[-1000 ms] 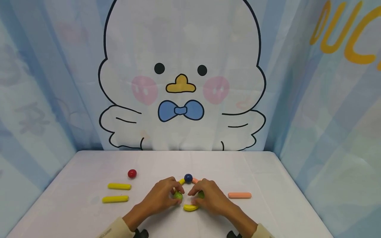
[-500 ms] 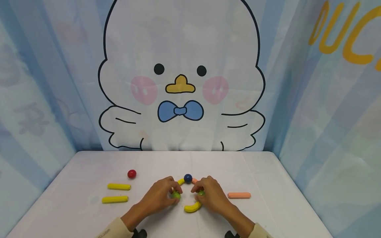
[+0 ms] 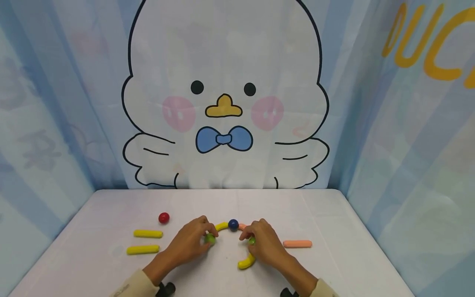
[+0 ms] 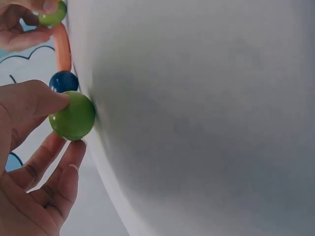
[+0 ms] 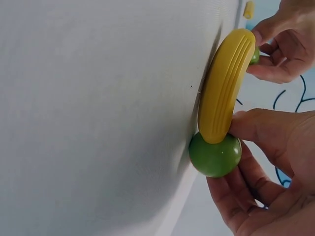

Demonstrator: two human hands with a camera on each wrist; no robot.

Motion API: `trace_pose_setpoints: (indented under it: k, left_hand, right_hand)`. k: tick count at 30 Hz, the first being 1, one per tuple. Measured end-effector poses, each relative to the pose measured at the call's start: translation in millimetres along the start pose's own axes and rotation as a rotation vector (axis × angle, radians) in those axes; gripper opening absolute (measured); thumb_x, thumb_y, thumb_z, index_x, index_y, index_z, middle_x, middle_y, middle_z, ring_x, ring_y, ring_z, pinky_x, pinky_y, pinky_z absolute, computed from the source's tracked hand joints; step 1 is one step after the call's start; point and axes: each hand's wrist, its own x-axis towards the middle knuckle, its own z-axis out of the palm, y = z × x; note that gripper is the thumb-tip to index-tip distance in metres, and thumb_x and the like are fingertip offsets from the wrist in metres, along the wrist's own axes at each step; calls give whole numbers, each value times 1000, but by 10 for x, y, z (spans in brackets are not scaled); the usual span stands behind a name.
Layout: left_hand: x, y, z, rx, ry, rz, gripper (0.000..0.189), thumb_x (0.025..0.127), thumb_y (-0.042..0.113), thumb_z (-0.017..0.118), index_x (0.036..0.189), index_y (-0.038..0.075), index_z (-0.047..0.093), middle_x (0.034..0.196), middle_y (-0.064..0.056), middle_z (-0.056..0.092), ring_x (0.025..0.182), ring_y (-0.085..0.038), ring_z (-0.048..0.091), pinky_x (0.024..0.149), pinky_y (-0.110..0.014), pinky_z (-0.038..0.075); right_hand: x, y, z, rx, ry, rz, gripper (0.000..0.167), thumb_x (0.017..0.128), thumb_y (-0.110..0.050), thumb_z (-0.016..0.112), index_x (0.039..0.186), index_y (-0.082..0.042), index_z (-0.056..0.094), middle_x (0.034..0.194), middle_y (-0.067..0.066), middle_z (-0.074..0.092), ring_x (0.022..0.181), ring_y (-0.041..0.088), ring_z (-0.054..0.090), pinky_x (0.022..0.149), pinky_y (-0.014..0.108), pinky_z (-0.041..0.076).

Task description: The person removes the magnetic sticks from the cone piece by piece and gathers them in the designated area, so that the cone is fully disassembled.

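My left hand pinches a green ball between thumb and fingertips. A curved yellow rod runs from near that ball to a dark blue ball, and a curved orange rod leads on toward a second green ball. That second ball is gripped by my right hand, whose thumb lies where the ball meets another curved yellow rod. This lower rod's far end is free, so the string of pieces forms an arc with a gap toward the person.
To the left on the white table lie two straight yellow rods, with a red ball behind them. A straight orange rod rests to the right of the hands. A cartoon-printed curtain stands behind the table.
My left hand has moved left and slightly away with its green ball, widening the arc. The lower curved yellow rod has swung right, its free end now farther from that ball.
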Motion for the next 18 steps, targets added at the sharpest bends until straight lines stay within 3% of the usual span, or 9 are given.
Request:
trace_pose_setpoints:
  k: [6, 18]
  left_hand:
    - [19, -60, -38, 62, 29, -1, 26, 81, 6, 89, 101, 21, 79, 101, 6, 65, 92, -11, 58, 90, -39, 58]
    - [54, -109, -71, 71, 43, -27, 26, 80, 6, 91, 99, 19, 80, 102, 3, 66, 93, -13, 57, 92, -41, 59]
  right_hand:
    - [2, 28, -30, -13, -16, -30, 29, 80, 7, 82, 91, -20, 81, 87, -7, 67, 86, 10, 50, 76, 26, 45]
    - [2, 59, -137, -47, -103, -114, 33, 82, 4, 86, 98, -25, 82, 93, -11, 68, 89, 6, 47, 79, 25, 46]
